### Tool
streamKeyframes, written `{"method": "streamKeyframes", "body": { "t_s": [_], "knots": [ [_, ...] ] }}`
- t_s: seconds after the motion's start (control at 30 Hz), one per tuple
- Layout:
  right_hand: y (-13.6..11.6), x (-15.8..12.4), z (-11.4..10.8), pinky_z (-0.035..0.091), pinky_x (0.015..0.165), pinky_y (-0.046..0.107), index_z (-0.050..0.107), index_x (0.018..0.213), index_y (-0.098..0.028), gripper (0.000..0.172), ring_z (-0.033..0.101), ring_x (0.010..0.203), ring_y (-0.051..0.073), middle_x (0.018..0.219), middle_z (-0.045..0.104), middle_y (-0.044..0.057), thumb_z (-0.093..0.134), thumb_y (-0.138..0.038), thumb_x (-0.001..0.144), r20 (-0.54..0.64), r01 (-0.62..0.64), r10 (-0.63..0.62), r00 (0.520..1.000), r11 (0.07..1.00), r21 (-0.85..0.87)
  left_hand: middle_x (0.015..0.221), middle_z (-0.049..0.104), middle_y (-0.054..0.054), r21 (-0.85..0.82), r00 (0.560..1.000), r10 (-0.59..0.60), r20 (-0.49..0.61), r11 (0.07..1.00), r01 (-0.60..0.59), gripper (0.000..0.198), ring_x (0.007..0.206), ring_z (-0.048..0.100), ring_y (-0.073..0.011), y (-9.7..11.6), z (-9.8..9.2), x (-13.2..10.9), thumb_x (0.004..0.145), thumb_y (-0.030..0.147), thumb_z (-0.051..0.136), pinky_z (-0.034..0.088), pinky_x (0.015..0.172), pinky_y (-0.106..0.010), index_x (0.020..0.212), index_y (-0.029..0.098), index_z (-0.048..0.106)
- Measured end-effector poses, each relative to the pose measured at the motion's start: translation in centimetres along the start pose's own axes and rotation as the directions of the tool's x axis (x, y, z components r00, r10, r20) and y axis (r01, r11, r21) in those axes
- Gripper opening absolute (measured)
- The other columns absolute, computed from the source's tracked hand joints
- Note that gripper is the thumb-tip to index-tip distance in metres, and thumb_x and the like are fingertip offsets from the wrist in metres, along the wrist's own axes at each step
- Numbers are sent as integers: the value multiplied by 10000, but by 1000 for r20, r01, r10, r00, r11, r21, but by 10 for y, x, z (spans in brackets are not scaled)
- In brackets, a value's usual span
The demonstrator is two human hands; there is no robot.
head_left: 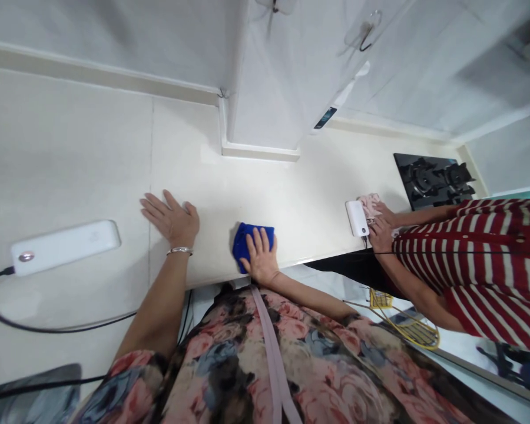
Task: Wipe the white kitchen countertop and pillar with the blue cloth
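Observation:
My left hand lies flat on the cream countertop with its fingers spread and nothing in it; a bracelet circles the wrist. My right hand presses down, fingers stretched out, on a folded blue cloth near the counter's front edge. The cloth shows past the fingertips and to the left of the hand.
A white power bank with a black cable lies to the left. A white pillar rises at the back. To the right, another person in a red striped top has hands on a pink cloth beside a second white device; a black gas hob stands beyond.

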State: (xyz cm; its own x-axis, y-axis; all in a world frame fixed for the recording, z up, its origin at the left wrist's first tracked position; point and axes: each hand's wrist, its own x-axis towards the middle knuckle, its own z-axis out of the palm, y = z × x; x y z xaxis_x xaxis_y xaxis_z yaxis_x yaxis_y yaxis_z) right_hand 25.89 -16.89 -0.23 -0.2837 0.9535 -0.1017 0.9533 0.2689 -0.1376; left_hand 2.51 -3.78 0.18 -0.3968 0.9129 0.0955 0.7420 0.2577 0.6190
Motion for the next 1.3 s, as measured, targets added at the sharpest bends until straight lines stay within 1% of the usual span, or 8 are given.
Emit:
{"method": "streamKeyframes", "body": {
  "t_s": [0.17, 0.3, 0.47, 0.7, 0.83, 0.93, 1.03, 1.3],
  "knots": [
    [-51, 21, -5, 111, 1238, 769, 284, 1649, -143, 777, 86, 1615, 409, 1738, 161, 206, 495, -560, 1028, 14, 196, -197, 980, 979, 58, 1749, 8, -262, -35, 1000, -5, 11, 999, 6, 763, 1613, -147, -395, 2, -2, -1, 953, 341, 502, -110, 1270, -688, 1614, 29, 285],
    [-47, 17, -7, 107, 1263, 735, 282, 1651, -171, 747, 83, 1621, 374, 1750, 154, 156, 448, -576, 1045, -10, 322, -322, 947, 945, 60, 1733, -52, -299, -86, 999, 27, 36, 996, -24, 781, 1603, -172, -425, 1, -3, -2, 969, 324, 523, -147, 1233, -741, 1618, 4, 231],
    [16, -14, -7, 123, 1288, 669, 305, 1650, -225, 739, 158, 1614, 339, 1726, 268, 124, 490, -586, 1032, 42, 385, -387, 921, 921, 58, 1720, -82, -325, -119, 997, 50, 58, 992, -43, 764, 1593, -184, -454, -3, -3, -2, 997, 323, 518, -132, 1196, -807, 1609, -9, 205],
    [146, -66, -20, 129, 1280, 657, 388, 1615, -178, 709, 206, 1604, 354, 1698, 321, 170, 531, -528, 1015, 94, 192, -186, 978, 980, -56, 1718, 21, -331, 31, 998, 57, 34, 998, -59, 724, 1610, -83, -455, -7, -2, -1, 1019, 372, 487, -62, 1229, -782, 1605, 10, 264],
    [179, -88, -27, 122, 1278, 661, 450, 1579, -155, 690, 213, 1598, 373, 1683, 348, 185, 551, -506, 994, 139, 177, -161, 977, 977, -116, 1731, -2, -305, 13, 998, 47, 34, 999, -48, 732, 1612, -119, -431, -6, 0, -1, 1011, 364, 478, -82, 1245, -749, 1617, 21, 252],
    [160, -86, -21, 103, 1263, 698, 428, 1586, -119, 720, 172, 1601, 405, 1696, 305, 209, 541, -499, 984, 111, 95, -79, 991, 984, -148, 1733, -1, -301, 26, 999, 34, 17, 999, -34, 756, 1611, -126, -430, -4, 1, 0, 984, 352, 488, -88, 1255, -730, 1617, 13, 253],
    [119, -61, -13, 96, 1250, 711, 350, 1621, -102, 759, 116, 1608, 417, 1720, 230, 219, 509, -499, 994, 59, 20, -12, 998, 991, -134, 1738, 14, -290, 25, 1000, 26, -2, 999, -26, 758, 1613, -127, -421, -2, 2, 0, 970, 357, 489, -76, 1266, -713, 1616, 23, 274],
    [35, 75, -20, 51, 1260, 693, 308, 1644, -155, 758, 95, 1614, 390, 1734, 207, 190, 475, -548, 1018, 17, 234, -234, 972, 972, 22, 1743, 20, -278, 17, 1000, -26, 4, 1000, 26, 751, 1616, -126, -409, 1, 0, -1, 972, 360, 465, -61, 1262, -716, 1618, 20, 287]
  ]
}}
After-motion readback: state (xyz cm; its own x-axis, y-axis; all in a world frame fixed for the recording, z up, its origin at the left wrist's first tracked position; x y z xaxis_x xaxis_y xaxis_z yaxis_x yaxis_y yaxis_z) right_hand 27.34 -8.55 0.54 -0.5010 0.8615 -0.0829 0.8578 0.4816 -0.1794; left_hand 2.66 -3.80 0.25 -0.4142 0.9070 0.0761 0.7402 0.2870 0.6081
